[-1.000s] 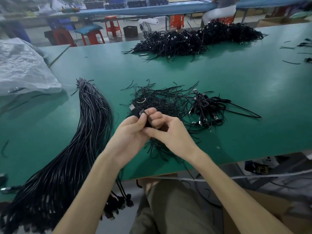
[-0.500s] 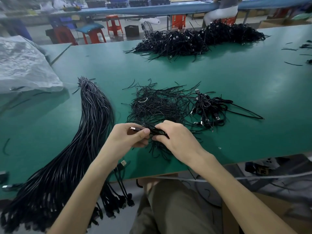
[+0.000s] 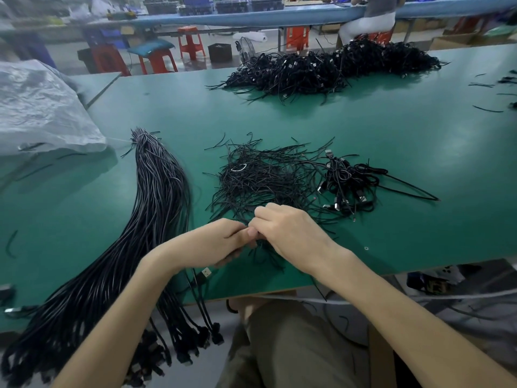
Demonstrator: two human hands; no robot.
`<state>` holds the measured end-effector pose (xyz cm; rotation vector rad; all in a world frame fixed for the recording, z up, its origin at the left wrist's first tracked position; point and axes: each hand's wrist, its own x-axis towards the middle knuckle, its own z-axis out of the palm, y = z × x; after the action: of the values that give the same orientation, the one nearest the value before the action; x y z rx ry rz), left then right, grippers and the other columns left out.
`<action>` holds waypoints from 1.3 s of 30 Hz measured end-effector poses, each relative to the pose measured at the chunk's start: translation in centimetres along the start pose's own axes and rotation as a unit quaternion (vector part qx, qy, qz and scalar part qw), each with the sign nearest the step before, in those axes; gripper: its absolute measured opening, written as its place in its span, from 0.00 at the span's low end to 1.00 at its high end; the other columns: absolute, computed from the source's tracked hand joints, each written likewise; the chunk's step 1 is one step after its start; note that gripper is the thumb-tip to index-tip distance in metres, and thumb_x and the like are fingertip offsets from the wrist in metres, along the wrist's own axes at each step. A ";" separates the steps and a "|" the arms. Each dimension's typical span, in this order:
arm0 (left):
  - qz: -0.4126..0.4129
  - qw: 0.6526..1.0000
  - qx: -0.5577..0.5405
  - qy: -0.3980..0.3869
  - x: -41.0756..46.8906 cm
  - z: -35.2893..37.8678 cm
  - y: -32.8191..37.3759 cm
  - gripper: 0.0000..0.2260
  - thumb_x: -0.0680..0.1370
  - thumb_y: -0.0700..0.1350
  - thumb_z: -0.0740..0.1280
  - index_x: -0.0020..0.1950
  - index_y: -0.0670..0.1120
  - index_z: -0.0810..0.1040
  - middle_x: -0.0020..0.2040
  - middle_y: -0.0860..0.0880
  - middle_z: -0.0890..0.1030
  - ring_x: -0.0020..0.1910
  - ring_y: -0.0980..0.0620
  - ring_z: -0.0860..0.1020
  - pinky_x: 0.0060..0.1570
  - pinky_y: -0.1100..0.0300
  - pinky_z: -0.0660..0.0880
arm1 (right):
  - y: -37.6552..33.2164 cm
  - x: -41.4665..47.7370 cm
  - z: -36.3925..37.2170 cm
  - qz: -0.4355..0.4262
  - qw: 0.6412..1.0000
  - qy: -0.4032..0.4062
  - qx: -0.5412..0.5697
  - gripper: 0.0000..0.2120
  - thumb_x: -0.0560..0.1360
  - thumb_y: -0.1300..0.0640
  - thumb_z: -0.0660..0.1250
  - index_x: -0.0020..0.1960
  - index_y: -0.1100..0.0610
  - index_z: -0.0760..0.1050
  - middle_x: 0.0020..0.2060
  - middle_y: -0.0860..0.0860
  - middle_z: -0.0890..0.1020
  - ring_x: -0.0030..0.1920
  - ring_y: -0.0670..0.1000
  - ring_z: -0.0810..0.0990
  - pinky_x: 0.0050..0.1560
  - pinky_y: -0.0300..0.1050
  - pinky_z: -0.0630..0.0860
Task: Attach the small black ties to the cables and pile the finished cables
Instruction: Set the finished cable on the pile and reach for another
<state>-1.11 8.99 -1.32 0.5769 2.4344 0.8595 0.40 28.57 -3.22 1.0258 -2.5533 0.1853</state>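
My left hand (image 3: 212, 245) and my right hand (image 3: 291, 233) meet low over the near edge of the green table (image 3: 391, 130). Their fingers curl round a folded black cable (image 3: 263, 253), mostly hidden between them; its silver plug (image 3: 206, 273) hangs below my left hand. Just beyond lies a loose heap of small black ties (image 3: 263, 180). A long bundle of black cables (image 3: 140, 233) stretches along the left and hangs over the table edge. To the right of the ties sits a small pile of coiled cables (image 3: 347, 183).
A big heap of black cables (image 3: 321, 68) lies at the far side of the table. A crumpled plastic sheet (image 3: 39, 107) covers the left corner. Loose ties (image 3: 488, 109) are scattered at the far right. Red stools (image 3: 190, 43) and a seated person (image 3: 369, 15) are behind.
Both hands have come down from above the tie heap toward the table's near edge with the cable. The cable's plug now hangs under my left hand.
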 end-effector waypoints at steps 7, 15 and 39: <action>0.014 0.973 -0.105 0.205 3.2 1.4 -0.9 0.17 0.88 0.48 0.54 0.40 0.45 0.67 0.31 0.52 0.66 0.26 0.56 0.62 0.27 0.62 0.62 | 1.6 0.9 0.8 0.125 0.984 0.108 -0.060 0.29 0.75 0.53 0.72 0.73 0.62 0.72 0.67 0.56 0.77 0.70 0.56 0.73 0.71 0.53 0.70; -0.043 0.894 -0.352 0.275 5.0 1.4 -2.6 0.13 0.87 0.48 0.53 0.44 0.47 0.64 0.31 0.52 0.58 0.26 0.53 0.55 0.23 0.62 0.54 | 3.3 0.9 3.7 0.387 0.919 0.023 0.070 0.14 0.81 0.46 0.67 0.61 0.54 0.76 0.59 0.51 0.77 0.62 0.54 0.69 0.63 0.48 0.64; -0.013 0.896 -0.350 0.272 4.8 2.4 -2.6 0.16 0.88 0.51 0.53 0.41 0.48 0.65 0.31 0.54 0.61 0.25 0.56 0.57 0.23 0.64 0.54 | 0.3 4.1 1.1 0.332 0.676 0.246 0.610 0.03 0.82 0.59 0.67 0.51 0.60 0.76 0.38 0.53 0.85 0.35 0.48 0.79 0.33 0.39 0.73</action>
<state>-4.09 10.78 -6.09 0.0189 2.3032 1.9681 -2.86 25.94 -2.65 0.1317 -1.9083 2.2140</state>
